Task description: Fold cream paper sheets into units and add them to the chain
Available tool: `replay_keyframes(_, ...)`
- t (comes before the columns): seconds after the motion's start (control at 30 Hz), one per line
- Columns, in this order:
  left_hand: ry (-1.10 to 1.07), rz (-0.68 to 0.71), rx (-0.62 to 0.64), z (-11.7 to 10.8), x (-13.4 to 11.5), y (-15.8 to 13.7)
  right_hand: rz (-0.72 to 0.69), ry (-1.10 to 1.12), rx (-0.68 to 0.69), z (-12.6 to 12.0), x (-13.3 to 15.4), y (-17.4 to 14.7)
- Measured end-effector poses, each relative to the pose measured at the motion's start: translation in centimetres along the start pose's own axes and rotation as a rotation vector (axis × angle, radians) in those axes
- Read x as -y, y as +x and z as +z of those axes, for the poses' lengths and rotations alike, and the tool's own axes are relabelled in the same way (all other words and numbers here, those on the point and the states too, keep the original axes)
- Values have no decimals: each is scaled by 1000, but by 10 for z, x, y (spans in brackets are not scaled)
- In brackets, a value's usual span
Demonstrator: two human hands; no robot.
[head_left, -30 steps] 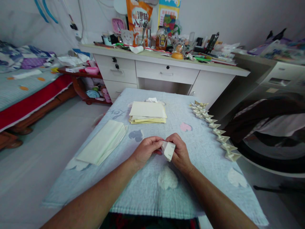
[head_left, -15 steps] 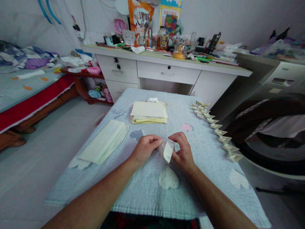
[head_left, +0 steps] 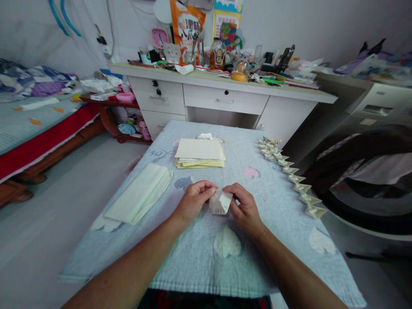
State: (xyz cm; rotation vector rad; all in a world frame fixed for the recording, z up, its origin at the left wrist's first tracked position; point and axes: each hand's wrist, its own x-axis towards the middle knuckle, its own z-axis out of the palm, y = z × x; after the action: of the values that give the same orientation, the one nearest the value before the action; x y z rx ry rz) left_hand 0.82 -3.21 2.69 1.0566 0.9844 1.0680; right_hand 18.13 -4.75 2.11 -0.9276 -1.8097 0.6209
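Observation:
A small piece of folded white paper (head_left: 220,202) is held between my two hands, just above the cloth-covered table. My left hand (head_left: 195,201) pinches its upper left edge between thumb and forefinger. On the other side, the fingers of my right hand (head_left: 245,207) are closed on the paper's right edge. One flap of the paper stands up, and faint printed marks show along its lower part. Beyond my hands lies a stack of cream and yellow paper sheets (head_left: 200,150). Left of them is a pile of long pale green folded paper (head_left: 140,193).
Along the table's right side runs a row of folded paper pieces (head_left: 301,188). The table wears a light blue cloth (head_left: 180,257). Behind stands a white desk (head_left: 225,101) crowded with jars and packets; a washing machine (head_left: 380,105) is at right, a bed (head_left: 38,124) at left.
The paper has been turned and its folds spread, so a wider lower part now shows. My right hand has shifted slightly left. Both hands still hold the paper.

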Motion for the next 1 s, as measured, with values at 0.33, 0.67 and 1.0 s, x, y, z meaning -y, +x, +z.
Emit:
replay_keyframes(0.33,-51,-8,-39,1,1,-2,69,73,-95,2,-1,2)
replay_keyframes(0.67,-87,-78,85,2,5,-1,58,48,-122,5,-6,-1)
replay_keyframes(1.0,-113,-94,100,5,-1,-4,65,37,-121,6,-5,-1)
